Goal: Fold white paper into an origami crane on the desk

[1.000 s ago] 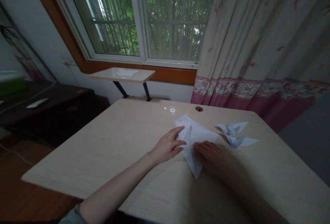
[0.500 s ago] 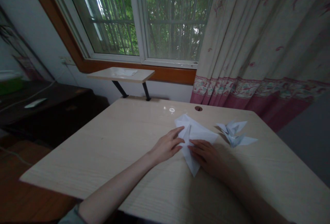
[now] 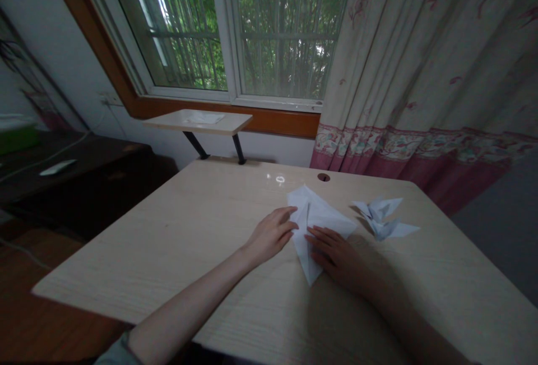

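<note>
A white sheet of paper, folded into a kite-like shape with a crease down its middle, lies on the table in front of me. At its left edge, the fingertips of my left hand touch the paper, thumb and forefinger apart. My right hand lies over the lower right part with its fingers stretched out flat, pressing on the paper and hiding some of it. The paper's pointed lower end sticks out between the hands. Right of the paper, untouched, sits a folded paper figure with several pointed tips.
The pale wooden table has a round cable hole near its back edge. A small raised shelf at the back left carries white paper. Behind are a window and a long curtain. A dark cabinet stands left.
The paper has turned slightly, its lower tip shifting left. My left fingers have drawn back a little toward its left edge, and my right fingers have slid slightly left.
</note>
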`<state>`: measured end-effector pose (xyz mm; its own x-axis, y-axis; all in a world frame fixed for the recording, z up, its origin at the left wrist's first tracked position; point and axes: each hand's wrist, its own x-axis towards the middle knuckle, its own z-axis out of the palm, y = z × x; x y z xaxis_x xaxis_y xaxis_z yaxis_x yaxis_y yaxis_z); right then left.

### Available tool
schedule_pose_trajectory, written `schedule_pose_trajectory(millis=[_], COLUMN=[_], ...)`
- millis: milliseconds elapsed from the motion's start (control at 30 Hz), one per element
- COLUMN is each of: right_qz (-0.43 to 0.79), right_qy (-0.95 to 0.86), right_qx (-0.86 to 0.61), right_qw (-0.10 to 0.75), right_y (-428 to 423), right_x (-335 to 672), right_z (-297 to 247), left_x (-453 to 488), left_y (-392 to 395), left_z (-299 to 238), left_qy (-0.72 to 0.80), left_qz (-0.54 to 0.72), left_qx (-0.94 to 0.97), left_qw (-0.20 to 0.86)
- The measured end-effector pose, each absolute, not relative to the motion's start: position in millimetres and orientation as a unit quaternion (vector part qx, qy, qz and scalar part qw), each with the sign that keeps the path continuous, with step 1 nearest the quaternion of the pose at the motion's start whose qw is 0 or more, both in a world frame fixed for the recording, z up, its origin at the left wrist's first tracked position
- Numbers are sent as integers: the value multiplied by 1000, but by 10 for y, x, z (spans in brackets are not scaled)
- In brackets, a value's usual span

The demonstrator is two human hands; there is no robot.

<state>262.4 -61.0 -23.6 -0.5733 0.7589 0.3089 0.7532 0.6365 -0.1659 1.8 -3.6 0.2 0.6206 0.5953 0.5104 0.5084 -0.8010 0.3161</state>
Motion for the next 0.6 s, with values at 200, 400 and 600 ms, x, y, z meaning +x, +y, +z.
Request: schedule_pose_trajectory(millis=[200,400,600], right_qz=[1,-7,5], right_qy=[-887,-885,-885], right_qx=[-421,-421,-423], right_qw=[191,200,193], right_y=[-602,-606,-609], right_x=[2619,2605,2608], right_z=[-260,-257,-238], left_x=[14,21,13], left_y=[-22,-6,12], left_z=[-17,-40,-61], left_qy=[308,306,315], left_qz=[306,312,330], left_qx=[899,897,885], left_qw=[62,62,92])
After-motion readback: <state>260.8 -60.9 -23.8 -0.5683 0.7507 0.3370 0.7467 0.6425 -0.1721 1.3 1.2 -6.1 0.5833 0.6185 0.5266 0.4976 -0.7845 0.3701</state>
